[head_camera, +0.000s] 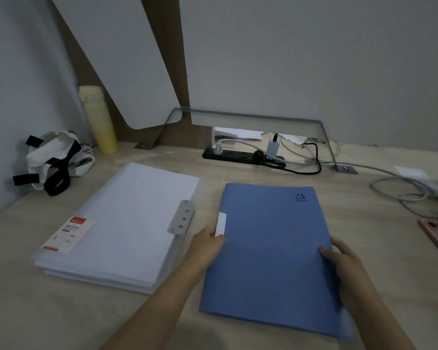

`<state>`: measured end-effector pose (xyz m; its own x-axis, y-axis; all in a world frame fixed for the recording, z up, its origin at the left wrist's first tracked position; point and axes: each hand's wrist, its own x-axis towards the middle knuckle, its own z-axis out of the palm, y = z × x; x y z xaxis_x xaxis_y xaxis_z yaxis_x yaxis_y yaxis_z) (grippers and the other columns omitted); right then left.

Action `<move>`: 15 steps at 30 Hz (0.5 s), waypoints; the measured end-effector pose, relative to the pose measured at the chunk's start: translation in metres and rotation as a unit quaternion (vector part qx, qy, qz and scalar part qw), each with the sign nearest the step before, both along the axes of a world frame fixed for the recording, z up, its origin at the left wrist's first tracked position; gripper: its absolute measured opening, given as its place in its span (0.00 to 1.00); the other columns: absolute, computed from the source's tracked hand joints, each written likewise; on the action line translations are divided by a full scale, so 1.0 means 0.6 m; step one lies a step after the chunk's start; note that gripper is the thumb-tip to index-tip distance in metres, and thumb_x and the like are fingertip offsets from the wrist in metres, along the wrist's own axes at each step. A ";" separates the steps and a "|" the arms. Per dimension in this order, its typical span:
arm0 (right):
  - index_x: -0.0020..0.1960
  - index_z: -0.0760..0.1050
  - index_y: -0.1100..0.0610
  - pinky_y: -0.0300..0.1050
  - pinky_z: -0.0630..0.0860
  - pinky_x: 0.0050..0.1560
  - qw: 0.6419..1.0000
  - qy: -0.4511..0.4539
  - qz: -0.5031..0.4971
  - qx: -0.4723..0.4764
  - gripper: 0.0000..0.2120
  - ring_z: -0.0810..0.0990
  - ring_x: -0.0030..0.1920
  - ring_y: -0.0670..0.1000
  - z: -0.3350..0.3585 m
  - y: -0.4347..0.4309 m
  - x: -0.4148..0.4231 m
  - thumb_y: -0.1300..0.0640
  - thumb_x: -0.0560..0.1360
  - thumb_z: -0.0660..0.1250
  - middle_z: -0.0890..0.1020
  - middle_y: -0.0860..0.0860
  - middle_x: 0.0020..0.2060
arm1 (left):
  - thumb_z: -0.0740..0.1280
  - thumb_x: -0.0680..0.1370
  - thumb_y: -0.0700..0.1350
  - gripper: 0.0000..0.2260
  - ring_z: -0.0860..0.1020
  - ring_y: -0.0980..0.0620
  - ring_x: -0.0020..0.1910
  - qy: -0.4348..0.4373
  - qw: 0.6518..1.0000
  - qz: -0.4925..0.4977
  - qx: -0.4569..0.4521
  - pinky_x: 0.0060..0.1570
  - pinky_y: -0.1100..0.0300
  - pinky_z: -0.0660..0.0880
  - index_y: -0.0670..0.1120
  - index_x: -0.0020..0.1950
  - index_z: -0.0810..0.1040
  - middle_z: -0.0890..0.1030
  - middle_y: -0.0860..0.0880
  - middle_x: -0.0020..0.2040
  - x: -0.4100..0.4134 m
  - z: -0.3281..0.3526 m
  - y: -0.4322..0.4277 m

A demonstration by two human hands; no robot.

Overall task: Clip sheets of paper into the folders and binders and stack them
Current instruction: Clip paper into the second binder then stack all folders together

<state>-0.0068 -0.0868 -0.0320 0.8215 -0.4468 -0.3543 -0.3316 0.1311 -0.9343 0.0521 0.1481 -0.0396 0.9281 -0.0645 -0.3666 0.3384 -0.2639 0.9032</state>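
Head view shows a closed blue folder lying flat on the wooden desk, right of centre. The left hand grips its spine edge just below a white label, and the right hand pinches the opposite edge, thumb on the cover. The hands are well apart, each clamped on the folder. Whether sheets are already clipped inside cannot be told.

It looks ready either to be opened for filling or carried over for stacking. To its left, close by but not touching, sits a stack of translucent folders full of paper, with a metal clip on its right edge. A next move onto that stack would call for a level lift and squared edges. The cover is matte, plain blue, with a small dark logo at its far corner.
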 end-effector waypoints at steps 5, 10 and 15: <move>0.57 0.74 0.53 0.48 0.74 0.40 0.996 -0.081 -0.009 0.038 0.13 0.79 0.44 0.53 0.031 0.012 0.003 0.64 0.75 0.61 0.81 0.51 0.45 | 0.62 0.76 0.42 0.09 0.81 0.43 0.51 -0.033 0.998 0.005 -0.049 0.57 0.47 0.76 0.42 0.54 0.76 0.82 0.43 0.53 0.002 0.033 0.017; 0.59 0.73 0.55 0.49 0.76 0.42 0.988 -0.127 0.040 0.080 0.14 0.81 0.43 0.53 0.052 0.090 0.029 0.65 0.76 0.60 0.83 0.51 0.45 | 0.63 0.77 0.39 0.08 0.78 0.52 0.42 -0.134 0.990 0.035 -0.024 0.40 0.61 0.74 0.44 0.56 0.72 0.78 0.46 0.51 0.028 0.094 0.103; 0.59 0.72 0.50 0.52 0.78 0.46 0.982 -0.109 0.145 0.061 0.15 0.82 0.45 0.52 0.044 0.219 0.058 0.64 0.76 0.61 0.82 0.47 0.45 | 0.62 0.78 0.41 0.14 0.77 0.49 0.49 -0.179 0.977 0.040 0.109 0.42 0.59 0.72 0.44 0.63 0.73 0.78 0.46 0.57 0.049 0.121 0.247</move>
